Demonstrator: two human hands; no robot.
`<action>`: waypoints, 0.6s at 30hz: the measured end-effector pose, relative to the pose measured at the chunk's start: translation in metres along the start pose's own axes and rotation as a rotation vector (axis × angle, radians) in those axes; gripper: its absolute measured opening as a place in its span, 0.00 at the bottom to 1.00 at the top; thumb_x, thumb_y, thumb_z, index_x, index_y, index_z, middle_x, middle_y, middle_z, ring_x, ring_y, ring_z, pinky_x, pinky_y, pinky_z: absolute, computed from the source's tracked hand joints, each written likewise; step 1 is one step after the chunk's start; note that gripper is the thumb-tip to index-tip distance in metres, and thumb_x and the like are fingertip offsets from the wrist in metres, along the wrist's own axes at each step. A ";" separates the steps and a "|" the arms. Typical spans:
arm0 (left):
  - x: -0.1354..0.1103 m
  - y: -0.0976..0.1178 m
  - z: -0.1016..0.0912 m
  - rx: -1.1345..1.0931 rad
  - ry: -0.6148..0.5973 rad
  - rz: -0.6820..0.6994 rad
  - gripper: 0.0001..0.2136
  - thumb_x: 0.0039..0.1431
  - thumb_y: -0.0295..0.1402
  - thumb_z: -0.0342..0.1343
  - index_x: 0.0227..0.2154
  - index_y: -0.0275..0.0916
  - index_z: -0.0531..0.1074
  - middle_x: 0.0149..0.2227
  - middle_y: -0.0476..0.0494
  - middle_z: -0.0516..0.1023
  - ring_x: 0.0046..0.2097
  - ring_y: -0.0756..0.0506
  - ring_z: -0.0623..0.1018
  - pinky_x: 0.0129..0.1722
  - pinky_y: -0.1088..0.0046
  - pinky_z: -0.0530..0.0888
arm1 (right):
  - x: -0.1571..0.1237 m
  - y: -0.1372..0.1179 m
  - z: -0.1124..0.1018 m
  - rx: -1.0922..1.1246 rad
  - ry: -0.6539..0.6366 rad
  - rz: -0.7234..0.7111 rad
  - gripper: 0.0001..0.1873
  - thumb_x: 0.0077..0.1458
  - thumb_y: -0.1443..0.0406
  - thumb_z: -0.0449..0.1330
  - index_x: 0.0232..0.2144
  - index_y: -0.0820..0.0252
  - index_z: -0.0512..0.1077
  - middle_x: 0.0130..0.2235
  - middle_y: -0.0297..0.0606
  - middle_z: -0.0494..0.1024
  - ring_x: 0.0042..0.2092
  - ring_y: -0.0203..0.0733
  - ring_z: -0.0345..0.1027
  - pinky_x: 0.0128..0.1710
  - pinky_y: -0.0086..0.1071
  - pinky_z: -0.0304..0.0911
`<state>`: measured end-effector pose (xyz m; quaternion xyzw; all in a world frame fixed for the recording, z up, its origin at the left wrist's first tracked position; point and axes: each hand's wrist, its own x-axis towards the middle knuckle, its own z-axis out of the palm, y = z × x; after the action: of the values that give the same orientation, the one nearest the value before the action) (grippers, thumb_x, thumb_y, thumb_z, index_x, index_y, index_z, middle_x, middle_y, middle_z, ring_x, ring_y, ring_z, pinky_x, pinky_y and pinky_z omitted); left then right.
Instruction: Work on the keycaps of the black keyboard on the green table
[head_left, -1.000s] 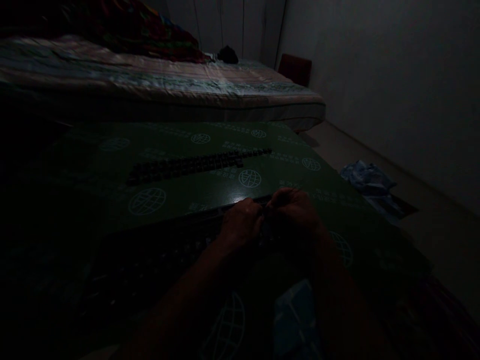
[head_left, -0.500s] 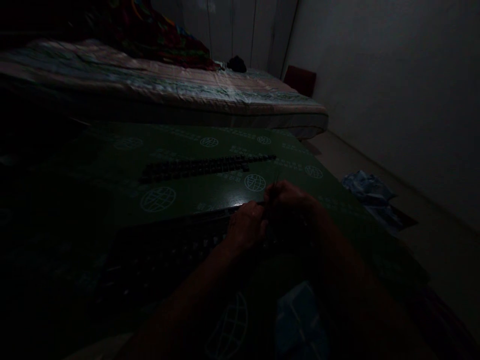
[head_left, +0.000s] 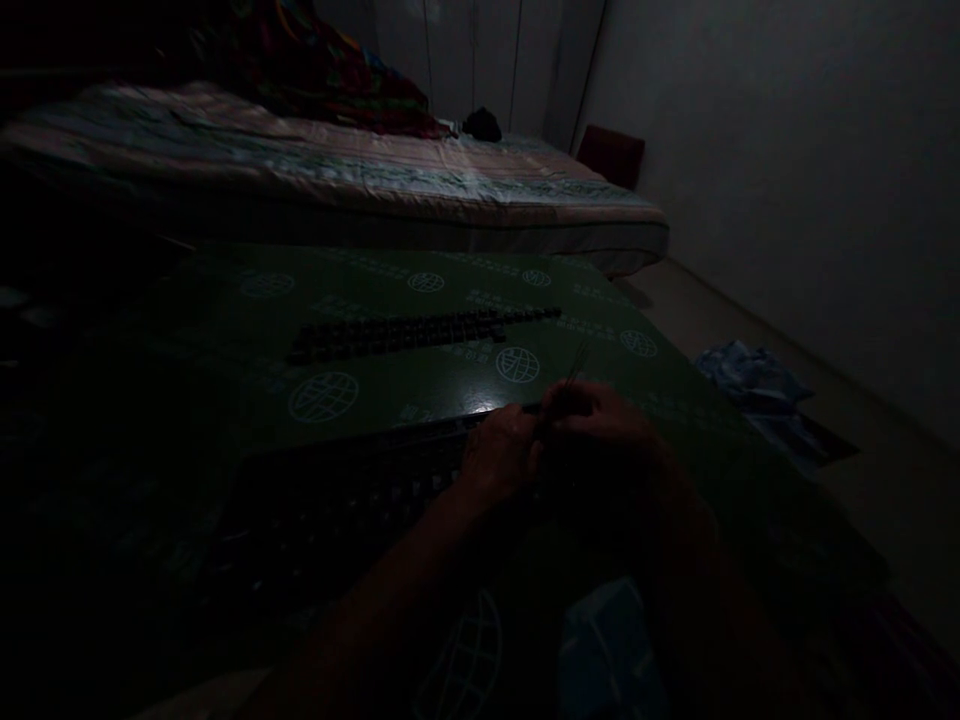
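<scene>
A dark keyboard (head_left: 322,510) lies on the green printed table (head_left: 390,395), its details mostly lost in shadow. My left hand (head_left: 499,450) is closed over its right part, fingers curled and touching it. Close beside, my right hand (head_left: 600,420) is pinched on a slim tool with thin wire-like strands (head_left: 576,368) that point up and away. The tool's lower end is hidden by the fingers. Beyond the keyboard, small dark keycaps (head_left: 405,333) lie in rows on the table.
A light-blue cloth (head_left: 611,650) lies near the front of the table. Past the far edge stands a bed (head_left: 420,185) with a red patterned blanket (head_left: 337,90). Crumpled fabric (head_left: 750,375) is on the floor at right, near the wall (head_left: 825,150). The room is very dark.
My right hand has turned and shifted slightly down and right, so the thin strands show more clearly. My left hand stays on the keyboard. The whole view has shifted slightly.
</scene>
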<state>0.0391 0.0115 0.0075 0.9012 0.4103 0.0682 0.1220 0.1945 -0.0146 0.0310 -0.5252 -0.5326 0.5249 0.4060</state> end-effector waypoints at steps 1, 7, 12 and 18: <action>0.000 0.000 0.000 0.002 0.002 -0.006 0.09 0.55 0.32 0.46 0.36 0.38 0.69 0.37 0.42 0.71 0.40 0.44 0.72 0.36 0.71 0.68 | 0.000 0.000 0.003 -0.054 0.047 -0.011 0.10 0.38 0.66 0.61 0.28 0.61 0.68 0.27 0.31 0.71 0.30 0.35 0.66 0.29 0.27 0.61; 0.001 0.001 -0.002 -0.003 -0.027 -0.007 0.10 0.56 0.31 0.44 0.36 0.36 0.69 0.37 0.41 0.71 0.39 0.45 0.72 0.35 0.72 0.68 | 0.011 0.012 0.026 -0.421 0.425 -0.160 0.06 0.49 0.63 0.53 0.27 0.60 0.67 0.27 0.34 0.71 0.30 0.37 0.65 0.30 0.29 0.58; 0.001 0.001 -0.002 0.014 -0.023 -0.012 0.10 0.56 0.32 0.44 0.35 0.38 0.70 0.36 0.41 0.71 0.38 0.44 0.72 0.35 0.71 0.69 | 0.018 0.021 0.032 -0.427 0.588 -0.147 0.10 0.53 0.59 0.50 0.25 0.57 0.65 0.22 0.34 0.69 0.26 0.39 0.65 0.27 0.30 0.56; 0.001 0.002 -0.002 0.008 -0.026 -0.007 0.10 0.56 0.32 0.45 0.34 0.37 0.71 0.36 0.41 0.71 0.39 0.44 0.72 0.35 0.70 0.69 | 0.022 0.028 0.032 -0.363 0.658 -0.157 0.12 0.55 0.56 0.48 0.24 0.55 0.62 0.20 0.33 0.66 0.24 0.39 0.64 0.25 0.30 0.55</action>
<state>0.0409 0.0106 0.0101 0.9011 0.4120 0.0542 0.1238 0.1641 -0.0002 -0.0030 -0.6868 -0.4966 0.1926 0.4945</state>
